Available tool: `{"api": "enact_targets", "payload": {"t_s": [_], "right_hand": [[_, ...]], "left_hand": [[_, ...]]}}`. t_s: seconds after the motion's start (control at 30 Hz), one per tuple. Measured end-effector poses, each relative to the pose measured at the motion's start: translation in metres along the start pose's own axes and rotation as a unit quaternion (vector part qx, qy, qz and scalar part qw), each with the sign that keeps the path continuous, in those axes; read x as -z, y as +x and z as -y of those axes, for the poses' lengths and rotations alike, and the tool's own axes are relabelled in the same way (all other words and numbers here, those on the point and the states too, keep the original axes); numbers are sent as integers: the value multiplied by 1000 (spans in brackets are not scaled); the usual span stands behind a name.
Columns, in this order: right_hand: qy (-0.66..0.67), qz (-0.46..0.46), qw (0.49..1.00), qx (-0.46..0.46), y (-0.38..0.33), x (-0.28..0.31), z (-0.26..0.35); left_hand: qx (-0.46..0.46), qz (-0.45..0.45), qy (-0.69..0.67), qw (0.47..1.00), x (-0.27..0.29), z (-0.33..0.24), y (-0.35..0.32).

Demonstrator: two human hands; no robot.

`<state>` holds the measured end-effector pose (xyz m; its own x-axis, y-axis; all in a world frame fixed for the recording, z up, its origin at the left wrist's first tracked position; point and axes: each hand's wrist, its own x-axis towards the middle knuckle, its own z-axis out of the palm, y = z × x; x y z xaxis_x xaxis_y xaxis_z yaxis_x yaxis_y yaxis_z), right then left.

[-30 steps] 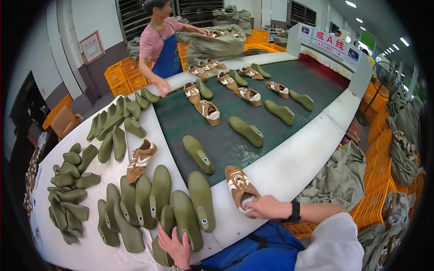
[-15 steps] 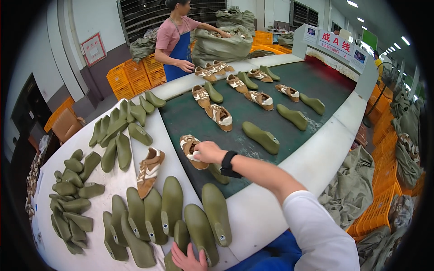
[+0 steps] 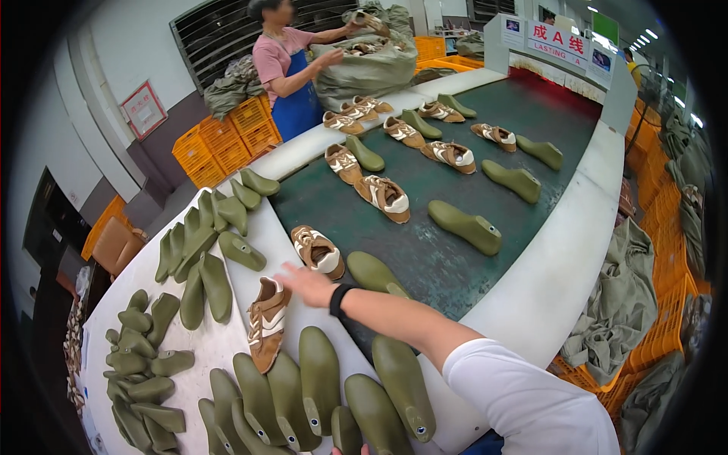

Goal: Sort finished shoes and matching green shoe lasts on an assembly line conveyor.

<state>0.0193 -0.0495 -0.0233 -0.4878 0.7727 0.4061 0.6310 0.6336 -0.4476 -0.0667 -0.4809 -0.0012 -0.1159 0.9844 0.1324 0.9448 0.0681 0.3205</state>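
My right hand (image 3: 305,285), slightly blurred, reaches over the table with fingers spread and nothing in them. Its fingertips are beside the heel of a brown-and-white sneaker (image 3: 267,326) lying on the white tabletop. Just beyond the hand, another brown-and-white sneaker (image 3: 317,252) rests on the dark green belt, with a green shoe last (image 3: 373,273) to its right, partly hidden by my forearm. At the lower edge only the fingertips of my left hand (image 3: 352,450) show, on both sides of the end of a green shoe last (image 3: 346,429); the rest is out of view.
Several green lasts (image 3: 320,371) line the near table edge, with a heap of lasts (image 3: 140,356) at left. Sneakers (image 3: 383,199) and lasts stand along the belt (image 3: 364,241). Across it, a person (image 3: 284,72) handles shoes at a sack (image 3: 368,72). Orange crates (image 3: 660,303) stand right.
My right hand has left the sneaker on the belt and moved left to the tabletop sneaker. The view has shifted; my left hand is lower in it. The other person has lifted a shoe.
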Motion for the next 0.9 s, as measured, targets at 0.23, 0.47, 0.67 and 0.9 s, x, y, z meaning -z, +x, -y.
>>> {"api": "enact_targets", "payload": {"t_s": [0.23,0.47,0.67,0.9], "right_hand": [[-273,78,951,124,18,-32,42],[-134,91,978,-129,-21,1,55],[89,4,970,-227,-78,96,48],[545,32,812,-206,-291,207,49]], "left_hand": [[-20,-42,14,999,-8,3,3],[-43,-119,24,992,-8,-8,1],[-87,-145,44,985,-4,-9,4],[-152,-136,1,979,26,-39,7]]}}
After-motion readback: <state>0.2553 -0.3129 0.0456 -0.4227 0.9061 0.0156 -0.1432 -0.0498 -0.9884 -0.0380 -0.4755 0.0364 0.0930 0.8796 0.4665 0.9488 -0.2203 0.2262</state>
